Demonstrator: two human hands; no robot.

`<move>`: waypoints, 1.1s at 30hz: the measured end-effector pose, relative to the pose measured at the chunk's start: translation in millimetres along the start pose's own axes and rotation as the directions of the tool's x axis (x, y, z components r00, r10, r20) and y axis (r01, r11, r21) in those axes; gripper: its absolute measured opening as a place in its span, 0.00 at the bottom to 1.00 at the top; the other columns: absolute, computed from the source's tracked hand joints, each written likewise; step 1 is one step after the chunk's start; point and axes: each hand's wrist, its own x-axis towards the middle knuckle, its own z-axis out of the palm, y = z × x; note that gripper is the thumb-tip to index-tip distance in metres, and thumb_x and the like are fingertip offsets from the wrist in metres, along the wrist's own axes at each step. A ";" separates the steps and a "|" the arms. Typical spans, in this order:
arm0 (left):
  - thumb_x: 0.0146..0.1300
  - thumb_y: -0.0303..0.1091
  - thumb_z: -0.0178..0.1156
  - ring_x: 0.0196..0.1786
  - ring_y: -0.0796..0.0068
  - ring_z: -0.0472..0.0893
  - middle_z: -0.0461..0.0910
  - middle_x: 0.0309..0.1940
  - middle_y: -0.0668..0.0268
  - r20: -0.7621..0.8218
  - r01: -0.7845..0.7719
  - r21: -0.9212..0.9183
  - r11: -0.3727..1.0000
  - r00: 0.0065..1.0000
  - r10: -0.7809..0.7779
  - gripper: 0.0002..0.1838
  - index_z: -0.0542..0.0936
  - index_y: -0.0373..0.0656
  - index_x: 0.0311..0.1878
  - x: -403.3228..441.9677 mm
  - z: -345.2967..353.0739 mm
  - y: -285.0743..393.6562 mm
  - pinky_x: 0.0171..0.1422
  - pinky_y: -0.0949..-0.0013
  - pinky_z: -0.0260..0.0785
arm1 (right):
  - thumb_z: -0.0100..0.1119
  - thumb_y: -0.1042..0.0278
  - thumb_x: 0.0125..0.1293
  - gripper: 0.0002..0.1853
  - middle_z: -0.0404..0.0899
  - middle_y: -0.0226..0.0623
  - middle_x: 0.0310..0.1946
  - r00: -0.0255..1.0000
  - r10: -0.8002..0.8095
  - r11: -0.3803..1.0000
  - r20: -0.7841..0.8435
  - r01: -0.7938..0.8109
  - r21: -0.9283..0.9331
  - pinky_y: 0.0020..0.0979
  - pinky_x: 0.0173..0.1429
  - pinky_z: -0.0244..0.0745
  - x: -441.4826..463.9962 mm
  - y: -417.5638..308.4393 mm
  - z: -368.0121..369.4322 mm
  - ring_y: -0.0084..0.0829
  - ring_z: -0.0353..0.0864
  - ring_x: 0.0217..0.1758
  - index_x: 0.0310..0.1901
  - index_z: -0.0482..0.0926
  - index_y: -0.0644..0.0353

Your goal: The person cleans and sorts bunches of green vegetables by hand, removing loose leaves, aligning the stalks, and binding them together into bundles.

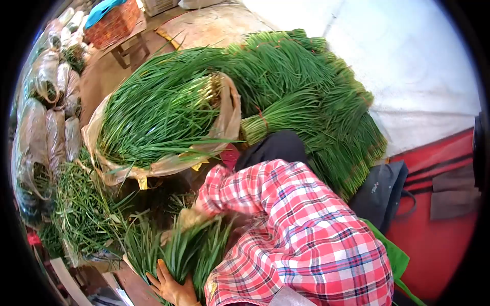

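A loose bunch of long flat green leaves, like garlic chives point(196, 252), fans out in front of my body. My left hand point(173, 286), in a tan glove, lies against the lower side of these leaves with its fingers spread. My right hand point(193, 218), also gloved, reaches across the top of the leaves from a red plaid sleeve point(232, 189). It is blurred and its fingers are mostly hidden, so its grip is unclear. Just beyond it stands a large plastic-lined container point(232, 102) heaped with loose chives point(158, 122).
Tied chive bundles point(311, 102) are piled beside my knee point(275, 148). Loose greens point(84, 204) and filled plastic bags point(35, 132) line the left. A basket point(113, 28) rests on a wooden stool point(127, 47). A dark bag point(380, 191) lies behind me near white sheeting point(408, 66).
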 end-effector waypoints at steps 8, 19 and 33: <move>0.37 0.34 0.67 0.67 0.47 0.56 0.66 0.63 0.63 -0.257 -0.050 -0.221 0.974 0.966 -0.008 0.45 0.63 0.48 0.65 14.0 25.2 -2.7 0.71 0.54 0.50 | 0.63 0.65 0.57 0.16 0.79 0.31 0.33 0.826 0.020 0.957 -0.563 0.148 0.250 0.24 0.42 0.73 -280.7 -58.0 -16.8 0.20 0.76 0.36 0.44 0.75 0.64; 0.42 0.29 0.65 0.58 0.49 0.67 0.69 0.57 0.54 -0.380 -0.284 -0.270 0.920 0.910 0.169 0.39 0.65 0.42 0.63 44.5 19.8 2.7 0.63 0.56 0.57 | 0.64 0.58 0.55 0.24 0.77 0.37 0.48 -0.009 0.837 0.540 -0.547 -0.147 0.829 0.26 0.58 0.68 -356.1 101.9 273.2 0.27 0.75 0.50 0.52 0.74 0.59; 0.44 0.23 0.62 0.58 0.51 0.69 0.70 0.55 0.49 -0.416 -0.266 -0.431 0.863 0.906 0.072 0.37 0.64 0.38 0.62 61.5 49.5 -31.7 0.63 0.59 0.59 | 0.55 0.57 0.62 0.23 0.73 0.39 0.53 -0.076 0.880 0.437 -0.470 -0.260 0.861 0.31 0.61 0.64 -330.4 133.7 293.7 0.35 0.71 0.56 0.56 0.71 0.59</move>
